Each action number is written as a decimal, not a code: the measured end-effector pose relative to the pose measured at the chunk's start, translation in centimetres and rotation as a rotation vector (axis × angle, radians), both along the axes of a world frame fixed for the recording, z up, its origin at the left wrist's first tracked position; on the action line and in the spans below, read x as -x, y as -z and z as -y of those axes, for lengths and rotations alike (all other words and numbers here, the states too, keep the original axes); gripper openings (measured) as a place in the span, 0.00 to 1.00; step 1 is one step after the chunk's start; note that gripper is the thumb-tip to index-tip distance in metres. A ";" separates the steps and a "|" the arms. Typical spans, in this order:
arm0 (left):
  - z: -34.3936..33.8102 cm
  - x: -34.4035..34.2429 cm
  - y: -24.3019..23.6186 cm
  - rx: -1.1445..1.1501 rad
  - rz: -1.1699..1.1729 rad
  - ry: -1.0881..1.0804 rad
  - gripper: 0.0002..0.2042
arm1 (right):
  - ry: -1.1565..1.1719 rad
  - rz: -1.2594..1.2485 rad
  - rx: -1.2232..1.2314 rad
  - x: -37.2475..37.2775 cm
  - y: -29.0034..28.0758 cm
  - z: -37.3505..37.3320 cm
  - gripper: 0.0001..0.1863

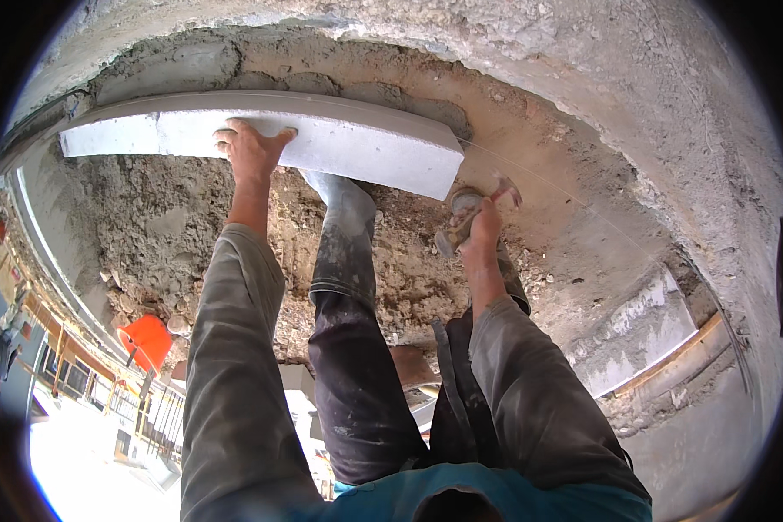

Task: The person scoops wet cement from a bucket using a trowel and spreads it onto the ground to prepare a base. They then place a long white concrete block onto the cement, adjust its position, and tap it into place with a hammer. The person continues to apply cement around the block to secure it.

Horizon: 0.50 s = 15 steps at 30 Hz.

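A long white curb-like block (348, 143) lies across the far side of a bed of rough mortar and soil, its front face toward me. My left hand (254, 148) rests on that front face with fingers and thumb spread, gripping nothing. To the right of the block, my right hand (485, 224) is closed around the handle of a hammer (505, 188). The metal head points up and away, apart from the block's right end. A thin taut string (574, 198) runs from near the block's right end toward the lower right.
My grey, mud-splashed boot (344, 230) stands close to the block. A rough concrete wall (661, 96) curves along the far and right sides. Another pale slab (639, 331) lies at right beside a wooden strip (670, 355). An orange plastic object (148, 341) sits at lower left among rubble.
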State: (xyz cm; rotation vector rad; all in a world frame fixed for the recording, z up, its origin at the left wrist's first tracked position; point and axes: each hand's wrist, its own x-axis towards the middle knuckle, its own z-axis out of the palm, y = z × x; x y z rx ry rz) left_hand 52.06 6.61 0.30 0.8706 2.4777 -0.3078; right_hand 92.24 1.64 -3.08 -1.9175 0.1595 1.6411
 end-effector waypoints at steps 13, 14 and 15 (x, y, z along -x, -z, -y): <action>0.4 1.1 -0.7 0.082 -0.022 0.034 0.62 | -1.504 0.490 -0.468 -4.4 -10.3 -8.1 0.30; 0.3 1.1 -0.7 0.084 -0.025 0.028 0.62 | -1.623 0.466 -0.556 -4.0 -8.0 -11.0 0.29; 0.3 0.9 -0.6 0.088 -0.020 0.025 0.62 | -1.742 0.445 -0.638 -3.2 -6.3 -14.0 0.29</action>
